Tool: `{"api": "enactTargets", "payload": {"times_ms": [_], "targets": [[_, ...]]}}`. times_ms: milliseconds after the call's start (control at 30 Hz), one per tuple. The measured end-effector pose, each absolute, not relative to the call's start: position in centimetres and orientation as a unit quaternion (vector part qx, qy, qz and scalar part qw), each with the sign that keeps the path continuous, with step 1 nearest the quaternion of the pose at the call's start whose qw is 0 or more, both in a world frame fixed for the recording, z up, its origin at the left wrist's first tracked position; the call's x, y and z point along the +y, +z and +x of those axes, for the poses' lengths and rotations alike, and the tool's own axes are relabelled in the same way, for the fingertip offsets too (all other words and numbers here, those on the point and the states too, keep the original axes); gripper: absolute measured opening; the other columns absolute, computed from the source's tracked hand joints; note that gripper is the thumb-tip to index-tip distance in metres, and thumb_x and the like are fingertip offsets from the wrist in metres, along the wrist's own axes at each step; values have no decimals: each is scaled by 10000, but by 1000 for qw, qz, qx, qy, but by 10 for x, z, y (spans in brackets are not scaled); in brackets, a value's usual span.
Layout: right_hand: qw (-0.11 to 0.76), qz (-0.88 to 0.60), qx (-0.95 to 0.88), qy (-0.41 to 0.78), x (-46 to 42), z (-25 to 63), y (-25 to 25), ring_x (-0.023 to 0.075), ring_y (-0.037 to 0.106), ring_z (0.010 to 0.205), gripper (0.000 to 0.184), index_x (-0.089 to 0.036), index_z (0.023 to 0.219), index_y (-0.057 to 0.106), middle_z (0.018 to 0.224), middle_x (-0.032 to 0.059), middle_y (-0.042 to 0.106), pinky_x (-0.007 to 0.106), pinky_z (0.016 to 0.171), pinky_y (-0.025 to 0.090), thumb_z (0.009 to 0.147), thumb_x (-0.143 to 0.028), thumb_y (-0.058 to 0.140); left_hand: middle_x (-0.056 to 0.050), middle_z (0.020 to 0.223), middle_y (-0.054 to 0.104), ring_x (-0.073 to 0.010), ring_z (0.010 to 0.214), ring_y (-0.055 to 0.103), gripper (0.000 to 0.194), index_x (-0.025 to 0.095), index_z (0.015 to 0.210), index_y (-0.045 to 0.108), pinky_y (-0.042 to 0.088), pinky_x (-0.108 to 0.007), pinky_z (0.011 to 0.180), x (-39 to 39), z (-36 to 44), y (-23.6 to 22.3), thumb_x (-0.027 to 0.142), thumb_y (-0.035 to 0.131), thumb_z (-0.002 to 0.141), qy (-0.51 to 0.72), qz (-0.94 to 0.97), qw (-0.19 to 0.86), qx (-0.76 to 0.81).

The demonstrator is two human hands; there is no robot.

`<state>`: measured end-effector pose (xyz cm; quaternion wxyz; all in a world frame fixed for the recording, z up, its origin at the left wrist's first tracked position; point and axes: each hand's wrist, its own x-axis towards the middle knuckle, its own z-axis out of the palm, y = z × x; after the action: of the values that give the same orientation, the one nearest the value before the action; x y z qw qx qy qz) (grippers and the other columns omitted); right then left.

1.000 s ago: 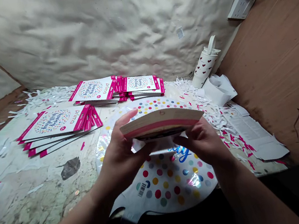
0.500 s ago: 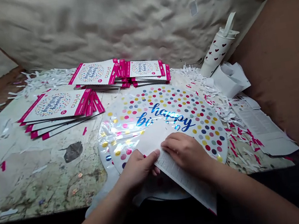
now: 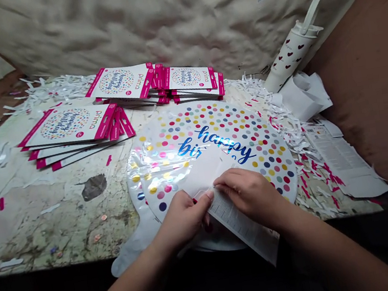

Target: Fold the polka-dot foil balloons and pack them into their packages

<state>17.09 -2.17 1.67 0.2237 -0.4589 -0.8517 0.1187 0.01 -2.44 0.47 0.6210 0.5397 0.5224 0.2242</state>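
Observation:
My left hand (image 3: 182,222) and my right hand (image 3: 249,196) meet over the lower part of a round foil balloon (image 3: 238,143), which has coloured dots and blue "happy birthday" lettering. Both hands pinch a folded white paper insert (image 3: 201,170), and its printed strip (image 3: 240,222) hangs down towards me past the balloon's lower edge. The insert covers part of the lettering. Under my left hand, the balloon's clear plastic edge and neck (image 3: 136,244) stick out. Several stacked pink-and-white balloon packs (image 3: 68,127) lie to the upper left.
More packs (image 3: 120,84) lie behind the balloon. Shredded white and pink paper strips (image 3: 283,125) litter the worn table (image 3: 40,226). To the right are a heart-patterned bottle (image 3: 292,52), crumpled paper (image 3: 303,97) and printed sheets (image 3: 345,160). A padded wall (image 3: 158,17) stands behind.
A second ago my hands held a curved stack up above the balloon. Now they are lower, pinching the white insert on the balloon, and the lettering shows. The view has tilted slightly.

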Motion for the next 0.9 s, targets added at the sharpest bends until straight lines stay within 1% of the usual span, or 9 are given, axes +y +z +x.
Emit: {"api": "enactTargets", "payload": {"times_ms": [233, 333, 467, 533, 600, 633, 700, 800, 900], "targets": [[162, -463, -868, -72, -22, 161, 13, 182, 490, 640, 223, -159, 708, 552, 693, 69, 556, 274, 550, 377, 828, -88, 378, -19, 363, 512, -97, 373, 446, 521, 138, 403, 547, 322, -211, 436, -25, 1, 7, 475, 512, 799, 216, 533, 616, 539], [128, -623, -768, -78, 6, 210, 13, 201, 546, 747, 209, -125, 846, 585, 829, 112, 600, 288, 633, 431, 830, -97, 378, -32, 409, 552, -103, 401, 480, 495, 127, 451, 577, 344, -209, 454, -24, -4, 3, 474, 521, 799, 221, 512, 640, 528], [-20, -844, -534, -32, 23, 279, 24, 332, 584, 930, 287, -67, 1019, 600, 1011, 212, 610, 435, 721, 474, 821, -160, 414, -33, 408, 541, -86, 393, 457, 460, 118, 432, 569, 338, -202, 442, -19, -6, -8, 430, 562, 770, 265, 447, 654, 549], [-18, -809, -587, 23, 9, 276, 28, 348, 527, 1092, 417, -72, 1201, 522, 1193, 217, 555, 468, 824, 467, 831, -251, 454, -36, 453, 565, -77, 418, 462, 412, 111, 460, 584, 365, -196, 466, -19, -2, -12, 391, 574, 763, 302, 395, 673, 547], [32, -668, -740, 76, -14, 248, 26, 296, 415, 1244, 635, -118, 1367, 349, 1384, 151, 417, 424, 949, 428, 800, -340, 529, -36, 515, 589, -78, 450, 479, 380, 106, 526, 607, 395, -198, 488, -23, 2, -11, 393, 567, 773, 320, 374, 693, 528], [48, -596, -796, 92, -25, 230, 23, 280, 372, 1282, 727, -124, 1405, 278, 1430, 129, 357, 413, 986, 406, 773, -345, 562, -38, 550, 601, -88, 468, 497, 366, 105, 580, 622, 411, -205, 493, -24, 3, -9, 405, 564, 780, 307, 390, 702, 511], [78, -545, -833, 61, -38, 200, 13, 290, 345, 1301, 697, -83, 1402, 281, 1434, 148, 343, 448, 1008, 380, 765, -217, 530, -46, 657, 640, -126, 539, 558, 298, 116, 775, 648, 456, -234, 521, -26, -1, -3, 406, 579, 784, 273, 473, 691, 474], [165, -517, -840, 0, -33, 188, 0, 273, 430, 1243, 553, -45, 1307, 442, 1319, 178, 492, 449, 990, 397, 755, -33, 403, -90, 1027, 642, -212, 850, 617, 429, 183, 1150, 527, 513, -327, 713, -16, -23, 6, 317, 635, 757, 346, 638, 459, 511], [268, -397, -878, -1, -19, 201, -4, 236, 505, 1171, 416, -152, 1189, 576, 1210, 114, 601, 440, 978, 410, 816, -74, 410, -90, 1312, 494, -273, 1186, 464, 462, 247, 1227, 490, 362, -454, 997, 2, -47, 6, 227, 602, 780, 408, 775, 137, 462]]}}
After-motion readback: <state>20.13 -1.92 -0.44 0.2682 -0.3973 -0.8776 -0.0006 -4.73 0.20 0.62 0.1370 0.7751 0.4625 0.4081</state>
